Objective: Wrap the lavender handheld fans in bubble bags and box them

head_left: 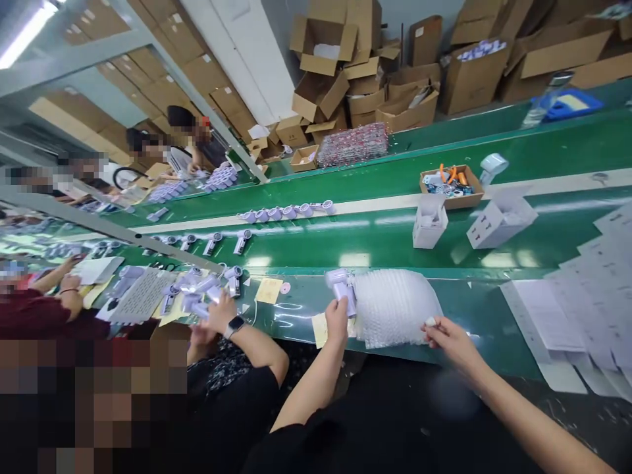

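Note:
My left hand (337, 318) is closed on the handle of a light purple handheld device (342, 288) with a round head, at the left edge of a stack of bubble wrap sheets (395, 306). At the stack's lower right corner, my right hand (447, 334) is pinched, and a small whitish bit shows at its fingertips. Whether those fingers also grip the wrap is too small to tell. A yellow paper (320, 329) lies partly beneath my left hand.
Two open white boxes (429, 224) and a parts carton (464, 197) stand beyond the wrap on the green line. Flattened white boxes (553, 316) lie at right. At left, a co-worker's hands (222, 315) are near several purple devices (197, 286). A slanted metal post (178, 253) crosses the left side.

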Available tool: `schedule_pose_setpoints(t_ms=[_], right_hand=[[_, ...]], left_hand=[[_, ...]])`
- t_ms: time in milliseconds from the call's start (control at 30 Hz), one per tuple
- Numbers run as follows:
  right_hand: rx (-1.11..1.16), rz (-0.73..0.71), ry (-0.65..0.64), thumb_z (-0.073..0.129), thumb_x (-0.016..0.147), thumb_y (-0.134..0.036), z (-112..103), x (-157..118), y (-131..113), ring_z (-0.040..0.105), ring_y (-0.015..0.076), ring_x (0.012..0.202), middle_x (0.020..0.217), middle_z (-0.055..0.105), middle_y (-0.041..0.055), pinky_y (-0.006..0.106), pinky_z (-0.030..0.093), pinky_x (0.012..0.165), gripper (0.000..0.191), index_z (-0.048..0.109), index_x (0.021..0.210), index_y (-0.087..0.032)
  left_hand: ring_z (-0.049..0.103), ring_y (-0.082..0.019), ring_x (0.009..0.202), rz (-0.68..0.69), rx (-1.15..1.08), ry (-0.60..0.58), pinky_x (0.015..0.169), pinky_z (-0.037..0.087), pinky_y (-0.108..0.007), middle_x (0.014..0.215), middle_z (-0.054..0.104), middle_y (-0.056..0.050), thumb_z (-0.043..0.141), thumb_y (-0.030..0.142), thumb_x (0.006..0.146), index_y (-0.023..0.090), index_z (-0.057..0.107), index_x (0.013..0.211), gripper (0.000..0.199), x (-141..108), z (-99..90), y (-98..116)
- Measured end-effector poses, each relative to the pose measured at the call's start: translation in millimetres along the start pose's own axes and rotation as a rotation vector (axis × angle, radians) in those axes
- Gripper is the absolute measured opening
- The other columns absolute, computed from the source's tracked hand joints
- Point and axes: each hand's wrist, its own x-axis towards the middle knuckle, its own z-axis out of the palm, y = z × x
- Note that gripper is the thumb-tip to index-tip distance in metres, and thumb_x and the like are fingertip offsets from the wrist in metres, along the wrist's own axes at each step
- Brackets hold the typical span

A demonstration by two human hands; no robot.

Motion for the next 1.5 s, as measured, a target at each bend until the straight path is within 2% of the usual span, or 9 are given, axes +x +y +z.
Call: schedule_pose_setpoints(t_ms=[100,233,400,467,733,933,1100,1400,1500], right_hand=[[0.542,0.207,-0.068,0.069,0.07,-0.037,8,3,-13,0.065,0.0198,0.086,0.099,0.067,0.0061,0.033,0.052,0.074,0.029,0.06,0.094,-0.022],[0.765,0.145,0.013,0.07,0.07,-0.037,-5,7,-22,0.066,0.0217,0.082,0.087,0.069,0.0069,0.035,0.055,0.074,0.027,0.064,0.089,-0.018],[0.688,0.057,0.302,0.074,0.067,-0.03,-65,-12,-14,0.063,0.0152,0.064,0.077,0.066,0.0,0.029,0.058,0.059,0.026,0.063,0.088,-0.021],[0.651,0.074,0.336,0.076,0.065,-0.028,-87,-23,-8,0.062,0.0132,0.062,0.076,0.064,-0.0026,0.028,0.059,0.058,0.028,0.062,0.089,-0.023],[0.74,0.234,0.117,0.076,0.063,-0.018,-111,-61,6,0.062,0.0152,0.068,0.076,0.064,-0.0001,0.032,0.059,0.064,0.033,0.061,0.092,-0.021],[0.737,0.225,-0.19,0.071,0.067,-0.019,-89,-49,-15,0.063,0.0191,0.072,0.079,0.064,0.0012,0.032,0.057,0.057,0.034,0.058,0.098,-0.022],[0.572,0.198,-0.15,0.07,0.068,-0.023,-87,-34,-24,0.062,0.0183,0.065,0.076,0.063,0.0022,0.031,0.055,0.049,0.033,0.056,0.098,-0.021],[0.561,0.19,-0.02,0.074,0.064,-0.02,-84,-40,-29,0.058,0.0144,0.058,0.083,0.061,-0.0017,0.033,0.057,0.046,0.044,0.052,0.102,-0.025],[0.612,0.22,0.0,0.073,0.064,-0.02,-82,-41,-26,0.058,0.014,0.054,0.077,0.061,-0.002,0.033,0.057,0.047,0.049,0.051,0.107,-0.026]], left_hand=[[0.047,-0.01,0.052,-0.002,-0.062,-0.387,0.05,0.037,-0.022,0.057,0.05,0.002,0.059,0.052,0.07,0.013,0.057,0.067,0.039,-47,39.9,7],[0.049,-0.011,0.058,0.26,0.239,-0.881,0.055,0.038,-0.023,0.061,0.053,0.0,0.044,0.055,0.083,0.012,0.061,0.074,0.047,-93,87.2,8],[0.051,-0.026,0.098,1.116,1.057,-0.934,0.08,0.041,-0.036,0.096,0.059,-0.014,0.053,0.036,0.083,0.011,0.063,0.089,0.028,-97,110.9,1],[0.05,-0.027,0.098,1.248,1.285,-0.992,0.08,0.041,-0.037,0.095,0.059,-0.016,0.057,0.021,0.078,0.009,0.063,0.085,0.015,-93,118.6,-5],[0.054,-0.023,0.088,1.104,1.318,-0.846,0.076,0.042,-0.035,0.089,0.061,-0.013,0.042,0.019,0.086,0.01,0.061,0.092,0.021,-89,143.4,8],[0.051,-0.013,0.065,0.48,0.609,-0.902,0.063,0.04,-0.024,0.066,0.058,0.0,0.057,0.02,0.073,0.016,0.06,0.069,0.006,-94,148.5,24],[0.04,-0.008,0.049,0.208,0.304,-0.687,0.05,0.033,-0.02,0.053,0.046,0.005,0.057,0.028,0.072,0.014,0.055,0.07,0.015,-92,147.7,26],[0.052,-0.017,0.078,0.941,0.483,-0.861,0.077,0.041,-0.029,0.075,0.057,-0.005,0.048,0.02,0.081,0.018,0.059,0.078,0.011,-98,129.7,37],[0.053,-0.018,0.081,1.012,0.594,-0.944,0.079,0.041,-0.03,0.079,0.059,-0.006,0.045,0.015,0.081,0.018,0.058,0.081,0.013,-95,128.0,31]])
